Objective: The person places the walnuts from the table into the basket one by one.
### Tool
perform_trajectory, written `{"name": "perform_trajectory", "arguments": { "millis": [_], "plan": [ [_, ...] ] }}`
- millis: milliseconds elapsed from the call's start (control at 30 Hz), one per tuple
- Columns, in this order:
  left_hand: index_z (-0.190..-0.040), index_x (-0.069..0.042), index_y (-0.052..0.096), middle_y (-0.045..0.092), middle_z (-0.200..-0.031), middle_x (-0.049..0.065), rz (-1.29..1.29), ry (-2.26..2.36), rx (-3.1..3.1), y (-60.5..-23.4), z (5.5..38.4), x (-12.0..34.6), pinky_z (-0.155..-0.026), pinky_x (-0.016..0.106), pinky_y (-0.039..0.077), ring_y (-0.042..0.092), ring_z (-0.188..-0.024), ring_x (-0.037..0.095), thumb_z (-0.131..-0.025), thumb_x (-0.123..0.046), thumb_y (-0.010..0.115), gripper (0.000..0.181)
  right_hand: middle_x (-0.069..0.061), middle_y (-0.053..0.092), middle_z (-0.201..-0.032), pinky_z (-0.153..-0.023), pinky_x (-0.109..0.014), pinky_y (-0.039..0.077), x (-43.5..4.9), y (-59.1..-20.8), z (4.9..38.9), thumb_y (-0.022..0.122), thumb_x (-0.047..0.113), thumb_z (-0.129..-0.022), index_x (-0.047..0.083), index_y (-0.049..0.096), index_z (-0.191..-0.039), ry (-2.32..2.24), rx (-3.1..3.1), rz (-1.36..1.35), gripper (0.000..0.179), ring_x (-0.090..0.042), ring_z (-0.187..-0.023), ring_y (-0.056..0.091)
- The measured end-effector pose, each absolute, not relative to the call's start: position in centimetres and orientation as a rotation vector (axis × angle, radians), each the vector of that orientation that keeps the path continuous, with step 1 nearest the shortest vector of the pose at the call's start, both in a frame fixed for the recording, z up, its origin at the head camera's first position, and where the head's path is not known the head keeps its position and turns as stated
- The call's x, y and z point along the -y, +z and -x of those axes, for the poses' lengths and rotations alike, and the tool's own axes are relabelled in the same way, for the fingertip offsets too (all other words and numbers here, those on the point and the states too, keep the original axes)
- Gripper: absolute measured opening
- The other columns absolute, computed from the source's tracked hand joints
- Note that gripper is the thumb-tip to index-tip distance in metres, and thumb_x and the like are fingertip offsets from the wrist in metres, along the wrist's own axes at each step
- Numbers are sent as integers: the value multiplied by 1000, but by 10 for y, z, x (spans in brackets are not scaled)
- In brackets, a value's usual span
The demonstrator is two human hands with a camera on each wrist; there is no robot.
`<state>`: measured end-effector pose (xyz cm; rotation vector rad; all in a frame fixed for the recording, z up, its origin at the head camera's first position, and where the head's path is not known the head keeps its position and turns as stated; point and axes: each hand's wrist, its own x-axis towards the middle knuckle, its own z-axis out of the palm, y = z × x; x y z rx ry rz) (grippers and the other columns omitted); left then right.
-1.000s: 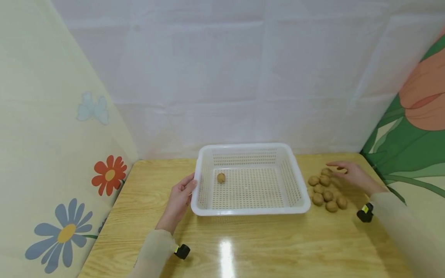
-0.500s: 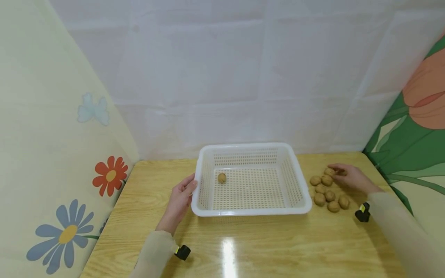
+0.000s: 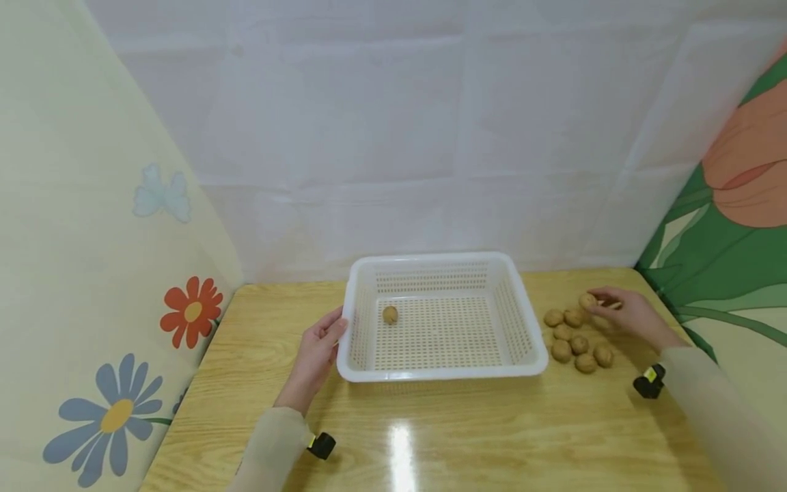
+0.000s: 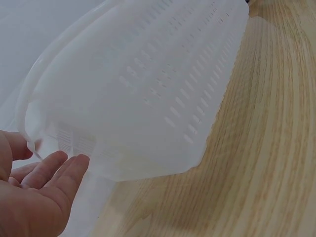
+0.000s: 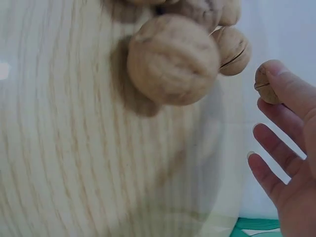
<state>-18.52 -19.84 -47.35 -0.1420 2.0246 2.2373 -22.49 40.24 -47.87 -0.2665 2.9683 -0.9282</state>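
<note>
A walnut [image 3: 587, 301] is at the right side of the bench [image 3: 467, 437], at the far end of a small pile [image 3: 578, 344]. The person's right grip [image 3: 630, 314] is grasping this walnut: the thumb and the index finger pinch it, while the other fingers stay spread away from it. In the right wrist view, a gap is seen between it and the piled nuts. Whether it is above the bench or touches it, one cannot tell.

The pile counts seven walnuts, which lie close together on the wood, just beside the basket [image 3: 443, 374]. This basket is white, rectangular and full of small holes. The left grip [image 3: 316, 352] is grasping its left rim, with the thumb at the rim and the fingers against the outer wall. Inside, near the left wall, one single walnut [image 3: 390, 314] lies on the bottom.

Each wrist, below a beige sleeve [image 3: 270, 444], carries a small black device [image 3: 322, 445]. Behind the bench hangs a white cloth [image 3: 369, 137]. The left wall shows a red flower [image 3: 192, 311] and a blue flower [image 3: 113, 420].
</note>
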Motion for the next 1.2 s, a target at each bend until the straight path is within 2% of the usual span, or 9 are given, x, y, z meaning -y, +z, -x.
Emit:
{"name": "perform_trajectory", "arguments": {
  "millis": [233, 400, 633, 800, 933, 1067, 1200],
  "plan": [
    [-156, -1, 44, 51, -155, 21, 151, 2249, -2007, -475, 187, 199, -93, 26, 58, 66, -112, 5, -111, -16, 52, 48, -25, 68, -123, -81, -38, 55, -381, -452, 215, 69, 36, -102, -3, 60, -142, -968, -2978, 262, 56, -36, -104, 63],
    [-156, -2, 44, 51, -155, 21, 156, 2249, -2006, -475, 187, 200, -93, 25, 58, 65, -112, 3, -111, -17, 52, 48, -20, 69, -122, -86, -46, 55, -362, -434, 214, 68, 40, -102, 0, 62, -141, -967, -2977, 305, 56, -35, -107, 63],
    [-156, -3, 44, 50, -156, 20, 154, 2241, -1999, -475, 187, 199, -93, 25, 58, 64, -115, 5, -111, -17, 51, 48, -18, 67, -129, -94, -58, 52, -333, -416, 214, 69, 42, -101, 2, 61, -143, -988, -2914, 397, 58, -34, -115, 60],
    [-156, -3, 45, 51, -155, 19, 157, 2233, -2007, -474, 188, 199, -94, 26, 58, 63, -121, 12, -111, -18, 51, 48, -15, 68, -127, -95, -59, 51, -308, -406, 221, 72, 44, -99, 5, 64, -140, -1008, -2893, 437, 57, -34, -116, 59],
    [-156, -3, 44, 51, -155, 20, 152, 2229, -2014, -474, 188, 200, -94, 26, 58, 62, -120, 11, -111, -18, 51, 47, -10, 68, -127, -98, -57, 49, -285, -400, 231, 71, 49, -98, 11, 66, -139, -999, -2854, 493, 56, -30, -117, 58],
    [-156, -3, 44, 51, -155, 20, 138, 2220, -2026, -473, 187, 200, -95, 26, 57, 62, -121, 11, -111, -16, 50, 47, -6, 70, -124, -98, -52, 49, -262, -396, 244, 73, 45, -97, 12, 67, -137, -985, -2839, 609, 53, -25, -113, 60],
    [-155, -3, 45, 52, -154, 20, 140, 2225, -2020, -473, 186, 200, -96, 27, 57, 63, -121, 12, -111, -15, 51, 47, -5, 73, -119, -96, -49, 51, -236, -396, 257, 77, 35, -96, 9, 70, -133, -983, -2828, 748, 47, -28, -110, 63]
  ]
}}
